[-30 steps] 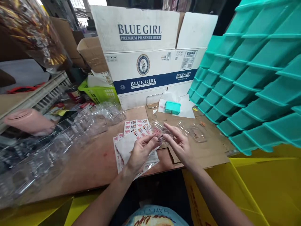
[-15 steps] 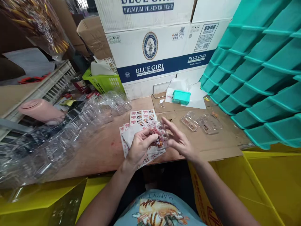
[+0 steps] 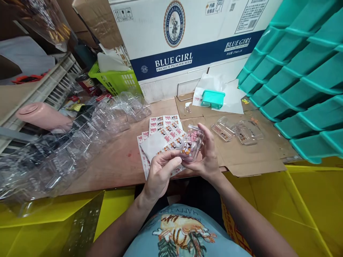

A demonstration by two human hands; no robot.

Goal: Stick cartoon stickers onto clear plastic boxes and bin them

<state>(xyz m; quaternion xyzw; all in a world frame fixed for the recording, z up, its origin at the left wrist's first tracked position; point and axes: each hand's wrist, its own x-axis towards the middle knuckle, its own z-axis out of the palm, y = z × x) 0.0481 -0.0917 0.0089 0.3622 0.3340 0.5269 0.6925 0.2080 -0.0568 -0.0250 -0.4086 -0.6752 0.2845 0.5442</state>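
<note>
A small clear plastic box (image 3: 192,144) with a cartoon sticker and pink lettering is held up tilted over the table. My right hand (image 3: 207,155) grips it by its right side and bottom, thumb below and fingers behind. At its lower left corner, my left hand (image 3: 163,169) has thumb and forefinger closed on the edge. Under and behind the box lie sticker sheets (image 3: 164,123) printed with cartoons, and a blank white backing paper (image 3: 155,144) rests on them. Two more clear boxes, one of them (image 3: 223,129) showing a sticker, stand to the right on cardboard.
Nested clear containers (image 3: 66,142) run along the left beside a pink bottle (image 3: 43,116). At the back are a green basket (image 3: 115,80), beer cartons (image 3: 198,60) and a teal box (image 3: 213,99) on paper. Stacked teal bins (image 3: 302,85) rise at the right.
The box has turned so its stickered face shows, and it has moved slightly right. My right hand has closed on it, while my left thumb has slid down to its lower corner. The view has tilted down.
</note>
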